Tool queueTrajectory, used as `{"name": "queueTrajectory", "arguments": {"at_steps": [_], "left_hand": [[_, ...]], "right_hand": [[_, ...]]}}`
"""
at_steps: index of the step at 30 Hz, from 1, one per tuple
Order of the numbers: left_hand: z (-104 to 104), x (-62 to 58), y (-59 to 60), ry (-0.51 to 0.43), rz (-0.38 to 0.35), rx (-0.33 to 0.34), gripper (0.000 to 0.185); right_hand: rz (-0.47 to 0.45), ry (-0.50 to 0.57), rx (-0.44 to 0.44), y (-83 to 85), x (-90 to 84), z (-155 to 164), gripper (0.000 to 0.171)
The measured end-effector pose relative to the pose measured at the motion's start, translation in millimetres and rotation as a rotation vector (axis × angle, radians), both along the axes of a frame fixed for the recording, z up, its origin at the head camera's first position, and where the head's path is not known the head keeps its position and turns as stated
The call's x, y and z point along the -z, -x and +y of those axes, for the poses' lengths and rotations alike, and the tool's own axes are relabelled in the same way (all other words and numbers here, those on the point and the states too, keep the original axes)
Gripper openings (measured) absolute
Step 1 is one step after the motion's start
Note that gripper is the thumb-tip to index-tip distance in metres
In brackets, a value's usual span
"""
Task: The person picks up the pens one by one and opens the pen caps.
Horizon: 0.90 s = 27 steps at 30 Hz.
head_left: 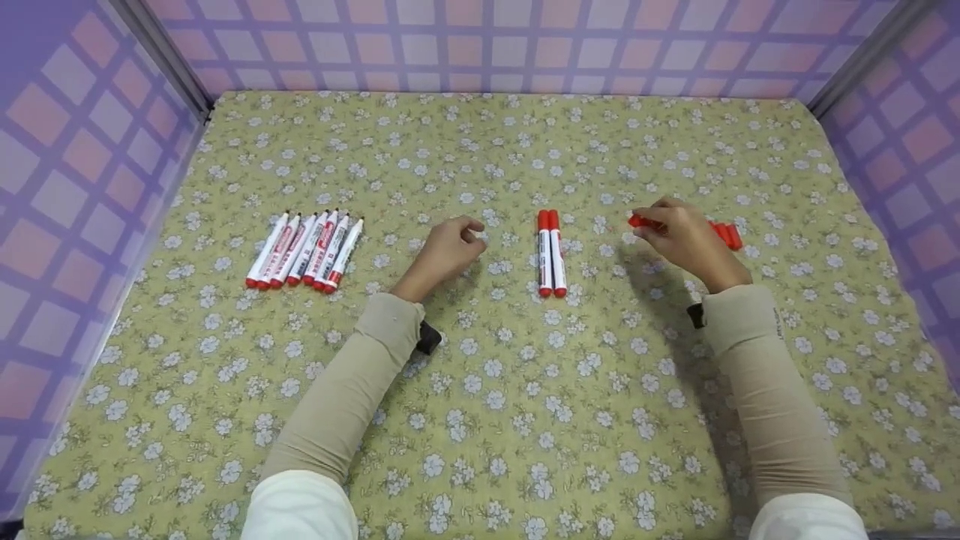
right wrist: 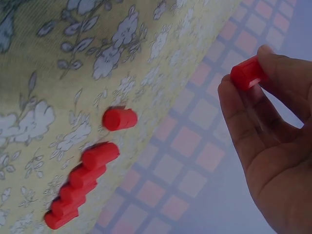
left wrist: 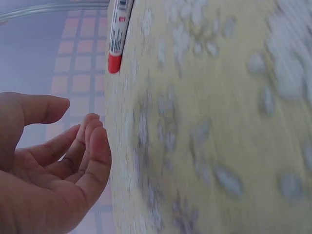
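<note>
Between thumb and fingers, my right hand (head_left: 686, 238) pinches a red marker cap (right wrist: 247, 73), held above the cloth. More red caps (right wrist: 92, 163) lie in a slanting row beneath and beside that hand, partly hidden by it in the head view. My left hand (head_left: 448, 251) hovers over the cloth with loosely bent fingers and nothing in them. Two capped red markers (head_left: 549, 251) lie side by side between the hands. Left of the left hand, several uncapped white markers (head_left: 307, 249) with red ends lie in a row, tips pointing away from me.
A yellow-green flowered cloth (head_left: 480, 435) covers the table. Purple and pink checkered panels (head_left: 495, 45) enclose it at the back and both sides, with grey posts (head_left: 161, 56) at the corners.
</note>
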<state>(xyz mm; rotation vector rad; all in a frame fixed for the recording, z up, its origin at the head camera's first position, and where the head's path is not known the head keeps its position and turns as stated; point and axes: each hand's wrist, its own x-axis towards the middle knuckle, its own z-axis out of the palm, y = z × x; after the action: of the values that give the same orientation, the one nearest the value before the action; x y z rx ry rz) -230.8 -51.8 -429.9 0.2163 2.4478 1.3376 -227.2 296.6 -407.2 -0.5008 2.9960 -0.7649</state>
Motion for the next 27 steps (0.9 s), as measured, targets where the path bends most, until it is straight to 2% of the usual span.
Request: {"name": "queueTrajectory", "arguments": {"at_steps": [7, 14, 21, 27], "left_hand": [[23, 0.9, 0.1, -0.006, -0.025, 0.027, 0.039], [43, 4.2, 1.2, -0.005, -0.057, 0.055, 0.041], [59, 4.7, 3.0, -0.005, -0.078, 0.058, 0.043], [67, 6.4, 4.2, 0.002, -0.101, 0.054, 0.042]], "right_hand": [[-0.038, 0.06, 0.089, 0.3, 1.7, 18, 0.037], [-0.036, 0.121, 0.186, 0.3, 1.7, 40, 0.037], [-0.066, 0.132, 0.27, 0.2, 2.7, 57, 0.04], [-0.068, 0.142, 0.305, 0.4, 3.5, 68, 0.041]]}}
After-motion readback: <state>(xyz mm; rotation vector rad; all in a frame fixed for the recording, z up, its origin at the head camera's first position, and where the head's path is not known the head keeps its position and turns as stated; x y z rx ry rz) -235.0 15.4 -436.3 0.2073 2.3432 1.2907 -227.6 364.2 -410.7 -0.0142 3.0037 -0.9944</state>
